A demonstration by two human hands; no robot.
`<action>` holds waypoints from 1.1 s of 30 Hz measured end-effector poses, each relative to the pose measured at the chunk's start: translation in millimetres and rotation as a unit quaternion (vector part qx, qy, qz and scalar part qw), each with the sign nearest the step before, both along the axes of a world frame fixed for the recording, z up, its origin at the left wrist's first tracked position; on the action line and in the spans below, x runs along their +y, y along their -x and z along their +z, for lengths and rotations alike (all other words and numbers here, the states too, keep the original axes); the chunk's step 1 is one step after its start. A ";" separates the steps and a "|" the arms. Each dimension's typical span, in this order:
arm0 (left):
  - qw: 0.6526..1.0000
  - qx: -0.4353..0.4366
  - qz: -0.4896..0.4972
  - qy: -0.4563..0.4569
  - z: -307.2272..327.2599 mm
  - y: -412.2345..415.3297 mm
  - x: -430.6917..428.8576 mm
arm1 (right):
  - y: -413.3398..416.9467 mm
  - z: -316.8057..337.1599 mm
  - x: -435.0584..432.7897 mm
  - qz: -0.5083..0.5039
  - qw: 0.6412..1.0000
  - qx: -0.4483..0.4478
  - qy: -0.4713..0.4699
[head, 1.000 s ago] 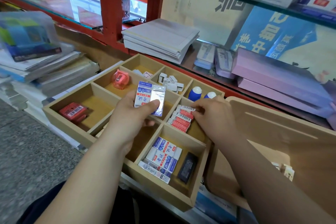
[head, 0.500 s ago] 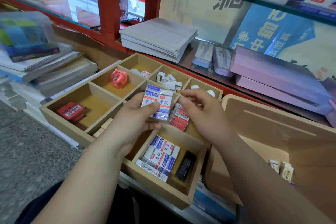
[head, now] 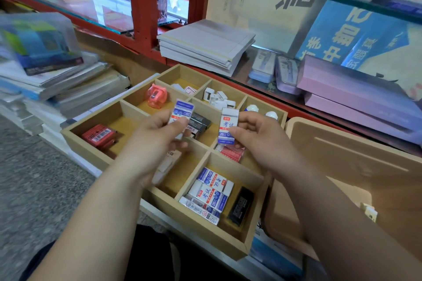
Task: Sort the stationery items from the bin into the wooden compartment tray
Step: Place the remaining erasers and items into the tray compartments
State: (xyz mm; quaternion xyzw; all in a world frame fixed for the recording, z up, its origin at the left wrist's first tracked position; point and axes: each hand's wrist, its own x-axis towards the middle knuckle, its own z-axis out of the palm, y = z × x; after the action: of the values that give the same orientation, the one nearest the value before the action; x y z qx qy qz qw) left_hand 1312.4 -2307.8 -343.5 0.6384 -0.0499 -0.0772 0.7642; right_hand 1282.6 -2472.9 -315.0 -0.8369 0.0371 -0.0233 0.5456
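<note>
**Two erasers in hand, ready for the tray**

While both forearms reach up from the bottom of the frame, each of the hands grips one white-and-blue eraser over the middle of the wooden tray. The left hand pinches its eraser at centre frame; the right hand holds the other eraser upright between thumb and fingers, label facing the camera.

Below them, the nearest compartment, at lower centre, already contains matching erasers beside a black eraser. Further up sit a red sharpener at left and a pink sharpener above it. The bin lies at the right, with a small item or two left inside.

The step looks like placing: both erasers seemingly belong in that near compartment. The next move calls for drawing the hands back toward the body, lowering and releasing them flat alongside the stack.
</note>
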 end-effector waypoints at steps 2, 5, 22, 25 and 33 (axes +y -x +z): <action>1.000 -0.016 0.010 -0.009 -0.5 -3.4 11.3 | 0.8 2.4 -3.1 0.021 0.999 0.008 0.041; 0.999 -0.036 -0.007 -0.032 -1.5 -3.3 21.5 | 7.8 6.0 -0.9 0.075 0.994 0.041 0.065; 0.975 -0.126 -0.100 -0.151 2.7 8.7 23.2 | 53.3 -11.5 21.3 0.190 0.965 0.070 0.164; 0.953 -0.173 -0.151 -0.198 8.2 16.9 20.5 | 51.4 -3.6 14.0 0.077 0.992 0.009 0.100; 0.918 -0.206 -0.182 -0.287 2.5 33.8 -2.3 | 48.7 -1.4 11.1 0.127 0.988 0.021 0.086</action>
State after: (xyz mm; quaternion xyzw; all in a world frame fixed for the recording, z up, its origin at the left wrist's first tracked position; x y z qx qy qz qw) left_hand 1278.6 -2310.1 -341.0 0.8121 -0.2971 -0.0923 0.4936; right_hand 1233.9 -2461.8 -316.4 -0.8789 -0.0607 0.0605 0.4692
